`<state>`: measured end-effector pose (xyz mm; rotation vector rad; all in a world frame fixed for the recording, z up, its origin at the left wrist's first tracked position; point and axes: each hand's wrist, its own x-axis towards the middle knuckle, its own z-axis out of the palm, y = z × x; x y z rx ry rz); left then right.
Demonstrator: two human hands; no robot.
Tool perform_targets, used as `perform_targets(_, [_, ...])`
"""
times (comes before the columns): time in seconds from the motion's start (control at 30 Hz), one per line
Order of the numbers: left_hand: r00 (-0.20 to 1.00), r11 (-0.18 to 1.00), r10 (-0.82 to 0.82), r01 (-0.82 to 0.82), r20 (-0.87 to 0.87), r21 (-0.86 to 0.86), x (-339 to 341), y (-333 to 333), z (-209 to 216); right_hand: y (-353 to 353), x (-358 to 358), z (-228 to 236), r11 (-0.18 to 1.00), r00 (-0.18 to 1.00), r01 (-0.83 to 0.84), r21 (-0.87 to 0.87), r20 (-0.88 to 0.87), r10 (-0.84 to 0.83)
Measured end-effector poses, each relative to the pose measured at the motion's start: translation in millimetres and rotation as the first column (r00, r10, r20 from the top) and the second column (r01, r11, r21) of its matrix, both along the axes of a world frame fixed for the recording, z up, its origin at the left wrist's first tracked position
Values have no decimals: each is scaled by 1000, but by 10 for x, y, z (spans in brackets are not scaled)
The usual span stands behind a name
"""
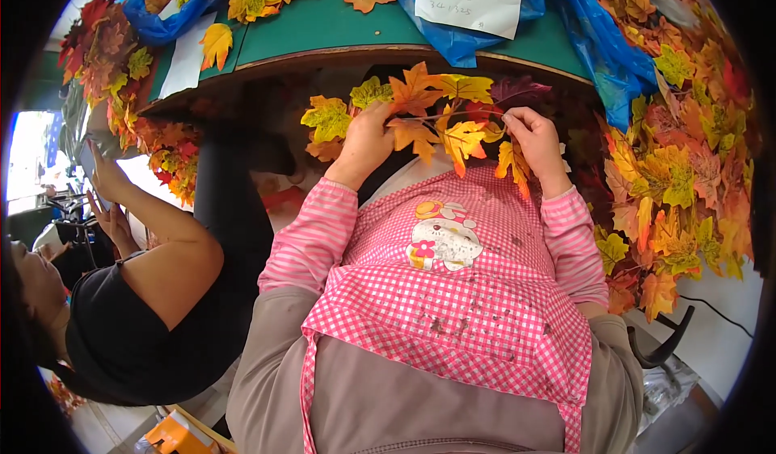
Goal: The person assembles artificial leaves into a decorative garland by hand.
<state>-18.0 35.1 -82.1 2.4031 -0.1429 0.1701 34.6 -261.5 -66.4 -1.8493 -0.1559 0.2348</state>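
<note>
Over my lap, just below the table edge, I hold an artificial maple-leaf garland (463, 140) with yellow, orange and dark red leaves on a thin brown stem. My left hand (365, 145) is closed round the stem at its left part, among a yellow-green leaf (326, 119) and orange ones. On the right, my right hand (536, 145) pinches a thin piece of the garland between thumb and fingertips. An orange-yellow leaf (512, 163) hangs beside that hand. Exactly what lies between those fingertips is too small to make out.
The green table (339, 30) carries blue plastic bags (465, 46), a paper with handwriting (470, 0) and loose leaves. Heaped leaf garlands (679, 179) hang at the right, more (105, 42) at the left. A person in black (153, 317) sits close at my left, hands raised.
</note>
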Motion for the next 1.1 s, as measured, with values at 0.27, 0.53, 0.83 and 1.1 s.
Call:
perform_targets(0.27, [994, 572, -66, 111, 89, -813, -7, 36, -388, 18, 29, -91, 1000, 1000, -18, 9, -20, 18])
perform_targets(0.53, [902, 739, 61, -329, -427, -589, 13, 80, 45, 55, 37, -80, 999, 998, 7, 34, -59, -5])
perform_targets(0.83, [955, 847, 39, -187, -293, -497, -4, -6, 18, -49, 57, -178, 1000, 992, -15, -7, 122, 16])
perform_targets(1.1, [958, 744, -151, -52, -244, -666, -105, 69, 108, -20, 11, -93, 998, 1000, 22, -61, -12, -23])
